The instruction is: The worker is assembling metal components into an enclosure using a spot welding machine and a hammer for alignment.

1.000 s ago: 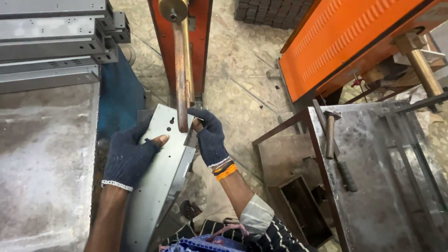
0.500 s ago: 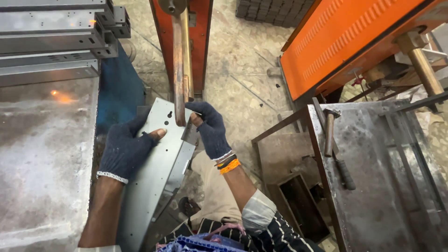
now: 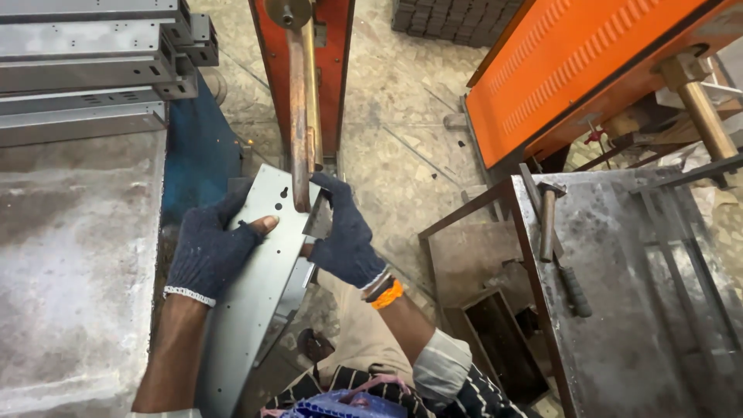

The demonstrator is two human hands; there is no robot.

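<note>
Both hands wear dark blue knit gloves with worn fingertips. The left hand (image 3: 210, 249) lies flat on the face of a grey metal panel (image 3: 259, 286), thumb pointing right, pressing on the sheet rather than closing around it. The right hand (image 3: 346, 236) is clamped on the panel's right edge near the top, fingers wrapped over the folded rim; an orange band (image 3: 387, 295) and a dark one sit on that wrist.

The panel is a long, narrow strip of sheet metal, pale grey and matte, with a bent flange along its right side and several small punched holes, one of them keyhole-shaped near the upper end. It slants from the top, under the electrode, down to the lower left, running off towards the bottom of the view beside the table's right edge.

A copper electrode arm (image 3: 299, 116) comes down from an orange machine (image 3: 334, 70), and its tip touches the panel's upper end, between the two hands.

On the left a grey, stained table (image 3: 70, 263) carries a stack of similar metal channels (image 3: 85, 70) at its far edge. On the right a second steel table (image 3: 619, 310) has a hammer (image 3: 551, 232) lying near its left edge. Behind it stands an orange housing (image 3: 573, 70). The floor (image 3: 402, 131) is mottled stone.
</note>
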